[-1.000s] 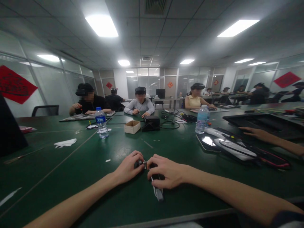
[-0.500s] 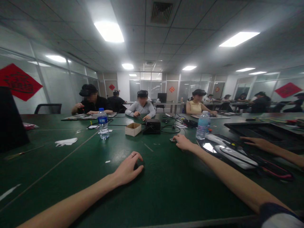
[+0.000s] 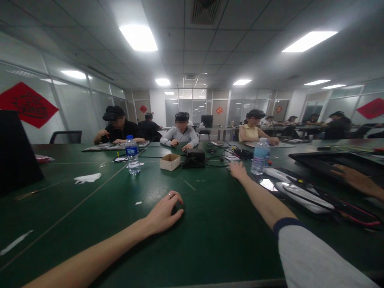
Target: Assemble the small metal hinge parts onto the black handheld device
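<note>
My left hand (image 3: 164, 213) rests on the green table (image 3: 210, 224) close in front of me, a ring on one finger. Its fingers curl down over a small dark spot that I cannot make out. My right hand (image 3: 238, 170) is stretched far across the table with its fingers extended flat. It lies just left of a clear water bottle (image 3: 259, 157) and just short of a tangle of black cables (image 3: 223, 157). I see nothing in it. A white sleeve with a dark cuff (image 3: 303, 248) covers that arm.
A small cardboard box (image 3: 170, 162), a black device (image 3: 194, 157) and a second water bottle (image 3: 132, 155) stand mid-table. White and grey gear (image 3: 295, 191) lies at the right, where another person's hand (image 3: 355, 179) rests. Several people sit along the far side. A dark panel (image 3: 16, 154) stands at the left.
My hands were together on a small part, with a screwdriver under the right. The right hand left it and reached far forward towards the bottle. The left stayed. The screwdriver is out of sight.
</note>
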`<action>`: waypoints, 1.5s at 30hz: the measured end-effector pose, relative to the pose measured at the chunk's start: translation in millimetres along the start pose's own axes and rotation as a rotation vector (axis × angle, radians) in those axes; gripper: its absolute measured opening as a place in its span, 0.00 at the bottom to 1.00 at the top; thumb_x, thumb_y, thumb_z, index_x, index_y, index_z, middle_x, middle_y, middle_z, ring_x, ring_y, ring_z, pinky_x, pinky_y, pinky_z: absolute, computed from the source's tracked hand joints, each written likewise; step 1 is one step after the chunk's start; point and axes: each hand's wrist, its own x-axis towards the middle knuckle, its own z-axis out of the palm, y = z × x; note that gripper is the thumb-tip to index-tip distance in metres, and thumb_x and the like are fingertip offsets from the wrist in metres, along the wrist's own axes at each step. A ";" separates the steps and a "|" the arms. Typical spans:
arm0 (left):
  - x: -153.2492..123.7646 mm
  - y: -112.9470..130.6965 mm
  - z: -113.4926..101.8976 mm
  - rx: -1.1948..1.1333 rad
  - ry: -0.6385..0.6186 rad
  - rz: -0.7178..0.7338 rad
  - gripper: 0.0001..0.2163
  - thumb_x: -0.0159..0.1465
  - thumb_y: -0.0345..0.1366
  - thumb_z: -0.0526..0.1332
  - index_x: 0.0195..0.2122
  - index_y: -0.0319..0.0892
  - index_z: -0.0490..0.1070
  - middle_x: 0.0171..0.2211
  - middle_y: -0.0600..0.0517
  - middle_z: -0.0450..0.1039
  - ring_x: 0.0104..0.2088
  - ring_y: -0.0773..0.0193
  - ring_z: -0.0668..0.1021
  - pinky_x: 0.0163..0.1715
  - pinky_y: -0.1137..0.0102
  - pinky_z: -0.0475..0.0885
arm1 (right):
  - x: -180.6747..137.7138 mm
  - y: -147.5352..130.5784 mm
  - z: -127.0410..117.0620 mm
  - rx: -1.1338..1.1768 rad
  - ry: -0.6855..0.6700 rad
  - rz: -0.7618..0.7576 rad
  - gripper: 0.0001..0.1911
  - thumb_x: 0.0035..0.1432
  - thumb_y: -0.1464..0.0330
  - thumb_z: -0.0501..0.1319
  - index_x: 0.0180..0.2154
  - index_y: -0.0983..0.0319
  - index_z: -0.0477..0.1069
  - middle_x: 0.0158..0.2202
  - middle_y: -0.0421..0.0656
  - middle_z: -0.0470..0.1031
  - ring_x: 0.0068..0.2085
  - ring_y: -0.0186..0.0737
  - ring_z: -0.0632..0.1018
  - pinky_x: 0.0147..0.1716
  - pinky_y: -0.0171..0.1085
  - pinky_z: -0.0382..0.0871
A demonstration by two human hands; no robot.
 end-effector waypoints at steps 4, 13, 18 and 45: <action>-0.2 0.3 -0.7 0.002 -0.001 0.005 0.08 0.64 0.37 0.58 0.44 0.43 0.68 0.49 0.47 0.66 0.40 0.60 0.74 0.44 0.63 0.72 | -5.6 -3.2 5.7 -0.008 0.083 0.031 0.20 0.68 0.70 0.46 0.58 0.62 0.63 0.58 0.60 0.59 0.60 0.56 0.58 0.51 0.50 0.58; 0.3 -2.2 2.1 0.018 0.013 0.010 0.08 0.64 0.37 0.58 0.44 0.44 0.68 0.49 0.48 0.66 0.39 0.61 0.74 0.44 0.64 0.72 | 2.7 1.1 13.0 0.005 -0.002 0.122 0.21 0.68 0.68 0.44 0.58 0.54 0.65 0.59 0.56 0.60 0.59 0.62 0.62 0.48 0.55 0.60; -0.1 -2.4 1.5 0.020 0.010 0.014 0.08 0.65 0.38 0.57 0.44 0.43 0.68 0.49 0.48 0.66 0.39 0.60 0.75 0.43 0.63 0.72 | 4.3 4.0 15.4 0.012 -0.001 0.119 0.24 0.69 0.68 0.42 0.63 0.54 0.57 0.60 0.57 0.59 0.59 0.60 0.63 0.49 0.53 0.59; 0.3 -4.8 4.8 0.044 0.016 0.053 0.08 0.65 0.38 0.58 0.44 0.44 0.68 0.49 0.47 0.66 0.40 0.60 0.75 0.45 0.64 0.72 | 9.4 5.9 19.8 0.003 -0.031 0.117 0.24 0.68 0.65 0.43 0.64 0.56 0.55 0.60 0.58 0.59 0.58 0.59 0.65 0.51 0.54 0.59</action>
